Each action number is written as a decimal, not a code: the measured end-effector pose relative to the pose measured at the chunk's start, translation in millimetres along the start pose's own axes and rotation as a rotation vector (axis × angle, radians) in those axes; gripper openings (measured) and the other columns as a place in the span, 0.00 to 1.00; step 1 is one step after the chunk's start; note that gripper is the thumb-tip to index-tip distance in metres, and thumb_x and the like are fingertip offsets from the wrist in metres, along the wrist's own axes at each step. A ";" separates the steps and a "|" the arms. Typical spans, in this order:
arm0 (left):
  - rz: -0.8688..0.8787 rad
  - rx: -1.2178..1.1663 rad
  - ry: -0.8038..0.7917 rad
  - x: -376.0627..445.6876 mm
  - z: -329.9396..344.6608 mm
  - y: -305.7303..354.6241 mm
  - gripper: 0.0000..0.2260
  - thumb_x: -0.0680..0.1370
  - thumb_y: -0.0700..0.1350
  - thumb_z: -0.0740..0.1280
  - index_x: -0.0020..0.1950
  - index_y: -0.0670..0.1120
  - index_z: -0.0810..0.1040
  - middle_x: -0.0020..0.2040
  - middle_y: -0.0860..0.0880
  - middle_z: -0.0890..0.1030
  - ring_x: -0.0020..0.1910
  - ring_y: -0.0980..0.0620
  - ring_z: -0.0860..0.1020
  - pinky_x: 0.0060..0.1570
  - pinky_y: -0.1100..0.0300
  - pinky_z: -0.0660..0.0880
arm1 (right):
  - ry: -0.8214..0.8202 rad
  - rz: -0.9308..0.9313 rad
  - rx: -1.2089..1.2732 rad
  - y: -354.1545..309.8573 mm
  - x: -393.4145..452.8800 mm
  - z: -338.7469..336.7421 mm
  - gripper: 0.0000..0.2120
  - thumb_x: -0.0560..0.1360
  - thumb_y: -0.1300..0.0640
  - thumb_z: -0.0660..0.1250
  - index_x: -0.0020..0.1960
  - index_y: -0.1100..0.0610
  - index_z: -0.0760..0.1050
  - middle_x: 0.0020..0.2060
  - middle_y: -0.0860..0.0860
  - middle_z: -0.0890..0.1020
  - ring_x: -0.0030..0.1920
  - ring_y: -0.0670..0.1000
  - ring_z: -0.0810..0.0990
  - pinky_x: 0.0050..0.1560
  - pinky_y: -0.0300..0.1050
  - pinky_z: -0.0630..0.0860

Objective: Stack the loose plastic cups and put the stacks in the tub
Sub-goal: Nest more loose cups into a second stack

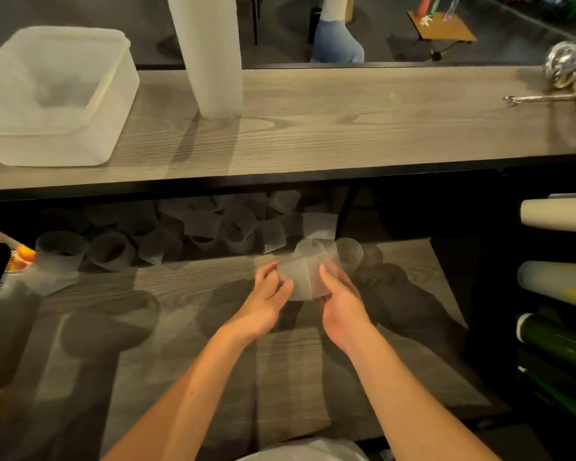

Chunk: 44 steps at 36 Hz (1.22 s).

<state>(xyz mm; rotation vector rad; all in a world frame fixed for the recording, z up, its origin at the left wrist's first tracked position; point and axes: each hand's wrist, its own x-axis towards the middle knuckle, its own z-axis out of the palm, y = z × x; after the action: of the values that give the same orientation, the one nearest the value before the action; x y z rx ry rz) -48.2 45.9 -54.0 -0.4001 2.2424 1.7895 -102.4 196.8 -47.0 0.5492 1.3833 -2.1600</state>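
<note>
Both hands, left hand (268,299) and right hand (338,299), grip a small stack (305,281) of cups at the desk (180,294) middle. This looks like the stacking step. Loose cups (193,234) wait at eleven o'clock. The tub (47,94) sits farther off at ten o'clock. Next, another cup should slide on straight.

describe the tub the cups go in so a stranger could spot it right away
Look at the upper wooden shelf that runs across the scene above the pile of loose cups. At its far left end sits the tub, left of the tall white stack of cups. It is the only squarish, frosted, translucent container with rounded corners, far wider than any cup.
</note>
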 end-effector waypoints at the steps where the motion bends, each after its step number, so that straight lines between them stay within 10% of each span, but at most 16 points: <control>1: 0.001 0.037 0.001 1.4 1.7 -0.2 0.11 0.84 0.51 0.57 0.48 0.44 0.71 0.70 0.58 0.59 0.65 0.72 0.62 0.62 0.69 0.56 | -0.015 0.010 0.020 -3.5 -0.6 -3.6 0.24 0.78 0.58 0.71 0.73 0.53 0.74 0.64 0.53 0.83 0.65 0.52 0.81 0.72 0.53 0.73; 6: 0.011 0.063 0.026 6.6 13.3 4.3 0.10 0.83 0.48 0.60 0.45 0.44 0.73 0.66 0.55 0.66 0.60 0.69 0.67 0.52 0.82 0.62 | -0.041 0.032 0.010 -13.9 1.4 -21.3 0.30 0.75 0.56 0.73 0.76 0.53 0.71 0.66 0.55 0.82 0.65 0.54 0.81 0.68 0.50 0.75; 10: 0.013 -0.056 0.065 10.0 28.0 4.2 0.09 0.81 0.48 0.65 0.42 0.46 0.73 0.61 0.55 0.74 0.60 0.59 0.73 0.63 0.66 0.66 | -0.029 0.013 -0.080 -14.5 0.8 -31.6 0.37 0.71 0.50 0.78 0.77 0.50 0.69 0.69 0.52 0.80 0.68 0.53 0.79 0.75 0.56 0.70; 16: 0.009 0.090 0.241 4.5 66.8 25.0 0.07 0.80 0.53 0.65 0.43 0.53 0.73 0.40 0.56 0.76 0.40 0.57 0.74 0.40 0.63 0.68 | -0.027 -0.010 -0.265 -18.4 -0.3 -35.8 0.36 0.75 0.41 0.74 0.79 0.46 0.66 0.75 0.48 0.66 0.74 0.52 0.69 0.77 0.56 0.65; 22: 0.013 0.019 0.462 38.1 66.0 38.1 0.11 0.82 0.54 0.60 0.59 0.50 0.72 0.55 0.53 0.77 0.57 0.53 0.76 0.53 0.59 0.72 | 0.038 -0.010 -0.282 -29.0 0.4 -55.1 0.33 0.76 0.51 0.76 0.76 0.44 0.65 0.65 0.50 0.79 0.61 0.52 0.81 0.65 0.54 0.78; 25: -0.001 0.322 0.511 75.1 59.6 28.7 0.32 0.75 0.55 0.72 0.72 0.44 0.64 0.69 0.47 0.70 0.68 0.47 0.67 0.68 0.53 0.67 | 0.109 -0.017 -0.217 -30.8 2.1 -60.6 0.34 0.77 0.55 0.74 0.78 0.46 0.63 0.65 0.51 0.79 0.57 0.52 0.82 0.56 0.49 0.80; 33: -0.051 0.671 0.561 99.0 49.5 17.1 0.35 0.72 0.66 0.67 0.72 0.48 0.65 0.66 0.45 0.72 0.65 0.42 0.67 0.64 0.47 0.66 | 0.124 0.005 -0.128 -35.2 1.7 -63.7 0.30 0.76 0.57 0.75 0.74 0.49 0.66 0.64 0.54 0.79 0.57 0.52 0.81 0.58 0.48 0.80; 36: -0.041 0.390 0.606 81.1 40.6 14.4 0.30 0.75 0.65 0.65 0.70 0.49 0.68 0.63 0.46 0.72 0.64 0.45 0.70 0.63 0.52 0.68 | 0.127 0.031 -0.100 -36.7 1.4 -60.8 0.30 0.76 0.55 0.75 0.73 0.50 0.67 0.66 0.54 0.77 0.57 0.50 0.79 0.69 0.55 0.75; 41: -0.099 -0.293 0.454 50.5 46.2 15.7 0.18 0.76 0.61 0.68 0.57 0.50 0.75 0.55 0.50 0.79 0.55 0.51 0.78 0.58 0.53 0.76 | 0.102 0.088 -0.101 -40.4 1.4 -50.8 0.26 0.76 0.53 0.75 0.70 0.51 0.68 0.61 0.53 0.81 0.56 0.50 0.81 0.55 0.48 0.78; 44: -0.072 -0.474 0.250 36.3 56.0 19.5 0.16 0.79 0.52 0.67 0.65 0.52 0.72 0.57 0.50 0.79 0.55 0.53 0.80 0.57 0.55 0.78 | 0.065 0.131 -0.121 -41.5 3.3 -48.9 0.25 0.76 0.54 0.75 0.69 0.52 0.71 0.61 0.56 0.82 0.60 0.55 0.83 0.61 0.53 0.79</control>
<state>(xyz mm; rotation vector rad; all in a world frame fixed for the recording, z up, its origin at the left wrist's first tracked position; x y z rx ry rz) -88.1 102.4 -61.5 -0.8217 1.8917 2.3361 -127.5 255.4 -39.0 0.6500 1.4592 -1.9567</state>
